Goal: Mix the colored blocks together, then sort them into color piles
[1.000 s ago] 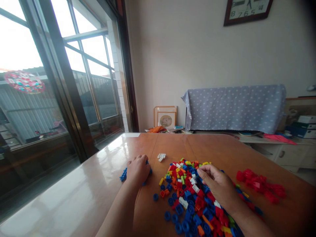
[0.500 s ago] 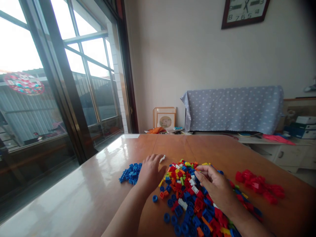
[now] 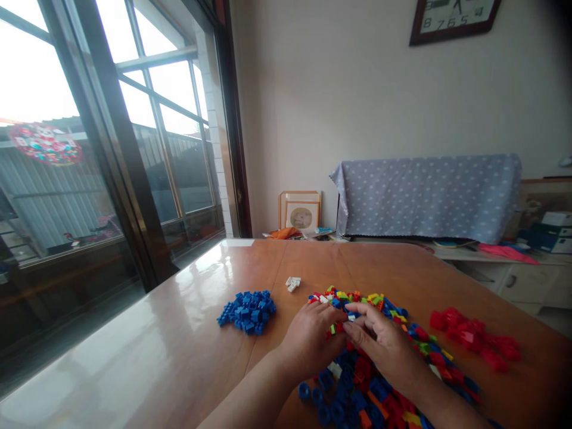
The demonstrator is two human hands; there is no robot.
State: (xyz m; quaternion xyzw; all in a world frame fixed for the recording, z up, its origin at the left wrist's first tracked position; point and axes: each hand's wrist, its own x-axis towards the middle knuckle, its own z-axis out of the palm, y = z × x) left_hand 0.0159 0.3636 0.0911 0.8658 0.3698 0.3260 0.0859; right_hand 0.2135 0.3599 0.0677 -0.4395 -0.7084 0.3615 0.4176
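My left hand (image 3: 313, 333) reaches over the mixed pile of toy building bricks (image 3: 375, 399), its thumb and fingers apart with bricks showing in the gap. Beside it, my right hand (image 3: 384, 342) has thumb and forefinger curled toward each other. A small white brick (image 3: 351, 317) shows by its fingertips; whether it is gripped or lies on the pile is unclear. The fingertips of both hands nearly meet. The pile mixes red, blue, yellow, orange, green and white pieces, and the hands hide its middle.
Left of the hands lies a heap of blue bricks (image 3: 248, 313). A few white bricks (image 3: 293, 284) sit farther back. Red pieces (image 3: 473, 336) form a group at the right. All rest on a glossy brown table (image 3: 313, 262), with a window (image 3: 174, 137) at the left.
My left hand has moved right, from between the blue heap and the white bricks to the mixed pile, beside my right hand. My right hand has shifted slightly left and down.
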